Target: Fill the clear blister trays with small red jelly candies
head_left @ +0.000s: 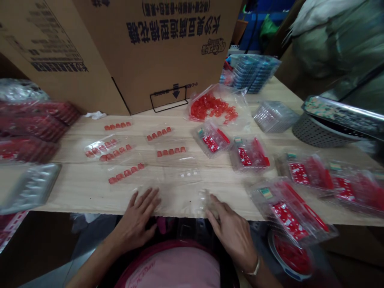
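My left hand rests at the table's front edge with its fingers spread and lying flat, close to the left end of a clear plastic tray. The fingers of my right hand are curled at the tray's right end and seem to grip it; motion blurs them. Just beyond lies another clear tray with no red pieces in it. Further off and to the left are several clear trays with rows of small red pieces, among them one row straight ahead.
A big cardboard box stands at the back. Before it lies a bag of red pieces. Packed clear boxes with red items are on the right, near a grey basket. Stacked red packs and clear trays sit left.
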`<state>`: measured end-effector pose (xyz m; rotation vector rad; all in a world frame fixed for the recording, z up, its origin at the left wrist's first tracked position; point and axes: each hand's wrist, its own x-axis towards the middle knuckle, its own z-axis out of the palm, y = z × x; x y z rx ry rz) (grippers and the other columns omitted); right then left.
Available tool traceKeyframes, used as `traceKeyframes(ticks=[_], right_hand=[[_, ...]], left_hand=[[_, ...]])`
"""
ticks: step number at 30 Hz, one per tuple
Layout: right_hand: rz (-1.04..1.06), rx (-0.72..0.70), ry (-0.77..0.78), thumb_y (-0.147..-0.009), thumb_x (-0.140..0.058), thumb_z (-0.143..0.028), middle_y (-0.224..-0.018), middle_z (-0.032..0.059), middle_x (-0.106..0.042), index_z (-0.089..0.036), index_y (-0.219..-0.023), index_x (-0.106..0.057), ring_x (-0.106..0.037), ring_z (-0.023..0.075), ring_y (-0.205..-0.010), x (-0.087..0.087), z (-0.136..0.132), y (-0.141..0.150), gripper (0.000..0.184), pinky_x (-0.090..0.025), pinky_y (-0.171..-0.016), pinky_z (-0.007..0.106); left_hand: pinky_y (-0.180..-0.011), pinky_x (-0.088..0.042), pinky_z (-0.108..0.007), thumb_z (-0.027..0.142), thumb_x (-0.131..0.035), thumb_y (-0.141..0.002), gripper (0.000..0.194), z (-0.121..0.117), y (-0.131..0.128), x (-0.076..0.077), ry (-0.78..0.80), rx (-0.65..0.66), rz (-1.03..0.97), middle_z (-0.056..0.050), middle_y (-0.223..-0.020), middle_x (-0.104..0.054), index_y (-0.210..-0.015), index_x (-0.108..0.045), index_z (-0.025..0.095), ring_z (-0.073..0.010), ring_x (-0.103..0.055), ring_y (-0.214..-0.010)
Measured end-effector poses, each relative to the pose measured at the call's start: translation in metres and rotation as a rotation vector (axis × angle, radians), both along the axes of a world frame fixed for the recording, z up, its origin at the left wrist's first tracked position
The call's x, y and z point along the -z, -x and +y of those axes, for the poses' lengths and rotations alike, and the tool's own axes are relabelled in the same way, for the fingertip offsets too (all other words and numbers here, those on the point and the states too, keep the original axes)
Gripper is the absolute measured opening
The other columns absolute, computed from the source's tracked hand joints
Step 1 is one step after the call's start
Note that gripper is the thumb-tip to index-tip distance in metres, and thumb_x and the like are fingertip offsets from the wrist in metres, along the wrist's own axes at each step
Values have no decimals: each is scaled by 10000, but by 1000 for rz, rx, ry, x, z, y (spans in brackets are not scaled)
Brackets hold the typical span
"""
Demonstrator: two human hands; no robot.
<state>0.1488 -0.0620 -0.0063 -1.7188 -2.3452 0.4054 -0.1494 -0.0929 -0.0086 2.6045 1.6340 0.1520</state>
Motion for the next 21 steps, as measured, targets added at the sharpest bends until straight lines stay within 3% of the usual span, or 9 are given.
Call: traceKeyframes(ticks=[3, 5, 6, 11, 14, 16, 18, 19, 21], right_hand=[[8, -336, -168, -893, -484, -210, -1236, 107, -601, -232, -1259, -567, -563, 275, -1088, 0, 13, 13, 376, -443, -914, 434], [39, -535, -179, -851, -504, -147, -1378, 74, -495, -242, -1236, -578, -475, 266, -1202, 3, 22, 21, 404, -376, -1006, 440], [41, -555, -165, -836, -505, -132, -1405, 75, -464, -229, -1229, -581, -467, 261, -1202, 5, 26, 24, 413, -374, -1007, 430], [7, -192, -166, -851, -492, -187, -1163, 141, -589, -158, -1173, -602, -522, 279, -1031, 10, 33, 32, 342, -440, -868, 421], [-14, -91, -188, -876, -498, -253, -1077, 146, -596, -138, -1141, -604, -527, 282, -971, 11, 36, 42, 309, -449, -817, 412], [-33, -56, -199, -889, -499, -308, -1061, 162, -590, -115, -1107, -612, -523, 295, -959, 11, 40, 50, 312, -450, -802, 422], [-23, -37, -227, -900, -490, -359, -1059, 176, -581, -100, -1092, -613, -517, 306, -962, 12, 43, 53, 345, -450, -803, 437], [0, -37, -250, -906, -477, -378, -1069, 178, -575, -99, -1100, -608, -514, 310, -973, 12, 43, 52, 364, -449, -811, 444], [84, -47, -300, -924, -442, -389, -1093, 172, -565, -112, -1123, -595, -512, 305, -1001, 15, 44, 43, 374, -447, -838, 453]], left_hand=[[-1079, -165, -605, 551, -566, -768, 754, 9, 15, 7, -69, -137, 39, -214, -1508, -283, -1392, -397, 163, -398, -213, -1391], [-1076, -151, -618, 624, -554, -750, 799, 18, 28, 10, -70, -187, 48, -224, -1510, -269, -1388, -412, 165, -421, -187, -1392], [-1076, -155, -616, 631, -549, -751, 790, 23, 35, 11, -61, -183, 46, -221, -1507, -280, -1379, -428, 167, -423, -195, -1389], [-1080, -198, -579, 616, -543, -760, 736, 47, 61, 12, 2, -92, 25, -201, -1486, -337, -1347, -465, 177, -390, -265, -1368], [-1087, -195, -558, 609, -553, -757, 744, 55, 67, 8, 28, -58, 19, -194, -1486, -339, -1360, -437, 188, -372, -274, -1367], [-1088, -203, -538, 600, -554, -759, 762, 55, 74, -3, 22, -43, 1, -198, -1487, -332, -1373, -402, 176, -364, -277, -1366], [-1082, -222, -520, 549, -514, -809, 683, 52, 90, -22, -49, -171, -2, -186, -1483, -339, -1361, -390, 167, -345, -284, -1363], [-1070, -235, -527, 513, -476, -842, 611, 48, 102, -34, -118, -315, 14, -177, -1474, -350, -1338, -403, 163, -343, -292, -1356], [-1008, -303, -552, 462, -405, -892, 502, 40, 135, -57, -246, -739, 110, -183, -1447, -369, -1267, -455, 131, -370, -317, -1328]])
